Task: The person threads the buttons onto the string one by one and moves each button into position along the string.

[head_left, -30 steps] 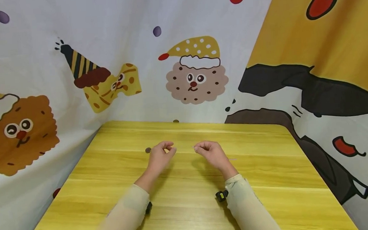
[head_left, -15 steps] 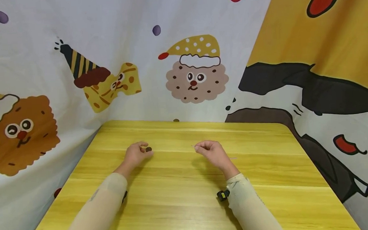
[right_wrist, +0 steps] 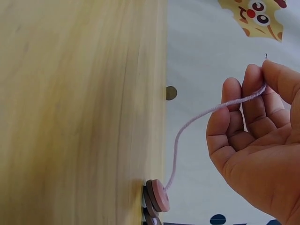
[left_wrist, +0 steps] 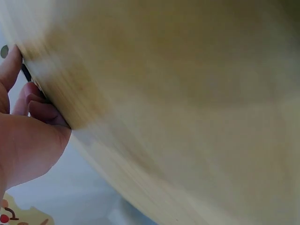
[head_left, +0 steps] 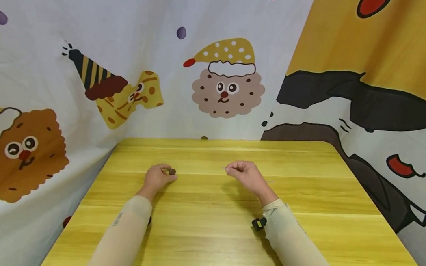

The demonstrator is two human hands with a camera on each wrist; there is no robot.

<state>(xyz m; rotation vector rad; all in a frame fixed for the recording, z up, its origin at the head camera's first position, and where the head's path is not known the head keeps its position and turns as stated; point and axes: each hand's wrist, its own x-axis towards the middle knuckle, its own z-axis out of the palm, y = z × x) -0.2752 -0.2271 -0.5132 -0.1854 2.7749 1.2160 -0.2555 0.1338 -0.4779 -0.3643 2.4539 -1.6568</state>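
My left hand (head_left: 158,178) is low over the table at the back left, its thumb and fingertips gripping a small round dark brown disc (head_left: 172,172) by its rim. In the left wrist view the disc (left_wrist: 26,72) shows as a dark sliver between thumb and fingers. My right hand (head_left: 245,175) pinches a thin pinkish cord (right_wrist: 176,150) near its end between thumb and index finger, with a short dark tip (right_wrist: 266,57) sticking out. Below that hand, the cord runs down to a pink disc (right_wrist: 161,196) stacked against brown discs (right_wrist: 151,191) on the table.
A yellow wood-grain table (head_left: 204,231) lies under both arms. A short pale purple line (head_left: 270,182), like the cord, shows on it right of my right wrist. A printed cloth (head_left: 175,123) hangs behind the table and along its sides.
My left hand has moved left from near the middle to the brown disc, and its fingers have closed on it. The right hand has kept its pinch, barely moving.
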